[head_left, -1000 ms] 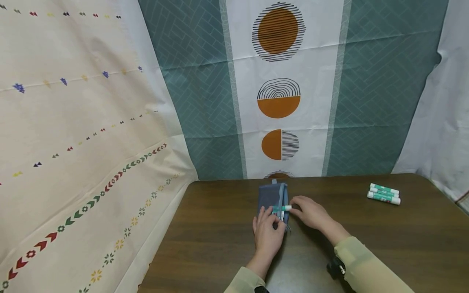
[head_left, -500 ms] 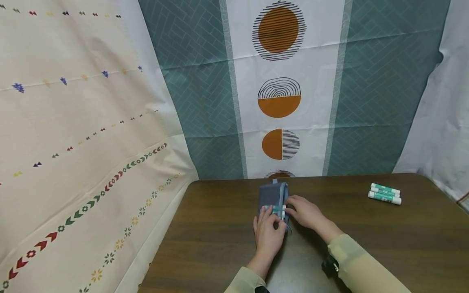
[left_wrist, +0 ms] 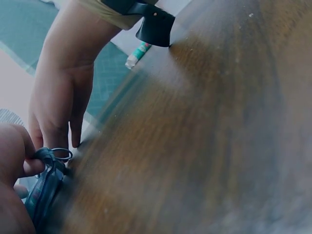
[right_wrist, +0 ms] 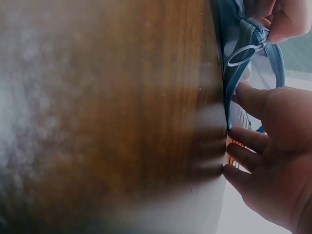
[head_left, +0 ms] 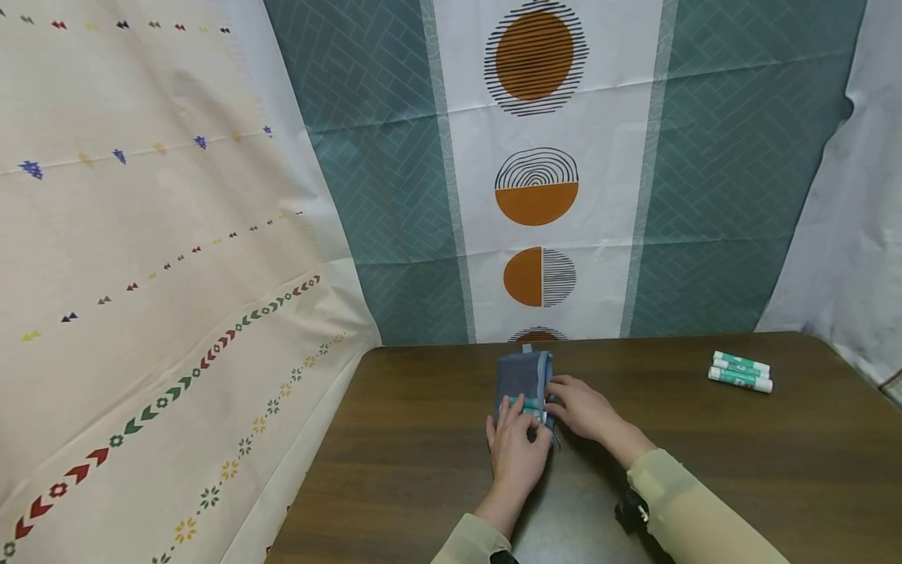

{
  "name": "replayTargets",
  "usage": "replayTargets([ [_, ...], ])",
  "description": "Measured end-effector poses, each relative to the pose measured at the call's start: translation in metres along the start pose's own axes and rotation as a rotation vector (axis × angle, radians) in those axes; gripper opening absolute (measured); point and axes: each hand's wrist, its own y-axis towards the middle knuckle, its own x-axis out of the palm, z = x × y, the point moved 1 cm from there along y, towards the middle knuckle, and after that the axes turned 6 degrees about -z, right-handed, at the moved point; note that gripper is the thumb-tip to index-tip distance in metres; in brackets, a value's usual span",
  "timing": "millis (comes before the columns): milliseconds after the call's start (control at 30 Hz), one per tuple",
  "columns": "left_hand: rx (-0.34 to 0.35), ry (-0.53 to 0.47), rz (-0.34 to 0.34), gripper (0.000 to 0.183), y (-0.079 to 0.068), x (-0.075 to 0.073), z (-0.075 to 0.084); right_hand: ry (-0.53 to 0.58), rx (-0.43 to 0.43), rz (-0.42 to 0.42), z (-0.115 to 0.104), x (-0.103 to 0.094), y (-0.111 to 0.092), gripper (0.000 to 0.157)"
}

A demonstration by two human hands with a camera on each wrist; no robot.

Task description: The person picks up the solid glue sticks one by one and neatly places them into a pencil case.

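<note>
A blue zippered pouch lies on the table with green-and-white glue sticks showing at its opening. My left hand rests over the pouch's near part, thumb and finger pinching its edge beside the zipper. In the right wrist view, that pinch is at the zipper end, near a ring-shaped pull. My right hand is at the pouch's right side. Its thumb reaches into the opening at a white end, while other fingers extend down to the tabletop. The inside is mostly hidden.
Several more glue sticks lie together at the table's back right. The brown wooden table ends at hanging cloths: a patterned cream one on the left and a green-and-white one behind. Dark straps with wrist cameras sit on both wrists.
My right hand has moved left, pushing a glue stick from sticking out at the pouch's right edge to inside it. My left hand has stayed on the pouch.
</note>
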Motion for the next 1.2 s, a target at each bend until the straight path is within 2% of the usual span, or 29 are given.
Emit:
replayTargets([
  [333, 0.0, 0.023, -0.004, 0.017, -0.0009, 0.0, 0.0012, 0.013, -0.018, 0.007, 0.0024, 0.0003, -0.0008, 0.026],
  [800, -0.01, 0.022, -0.013, 0.016, -0.0014, -0.0006, 0.0021, 0.076, 0.014, -0.027, 0.0063, -0.0017, -0.0028, 0.023],
  [1200, -0.001, 0.015, -0.006, 0.016, -0.0015, -0.0005, 0.0018, 0.082, 0.001, -0.025, 0.0097, -0.005, -0.0077, 0.032],
])
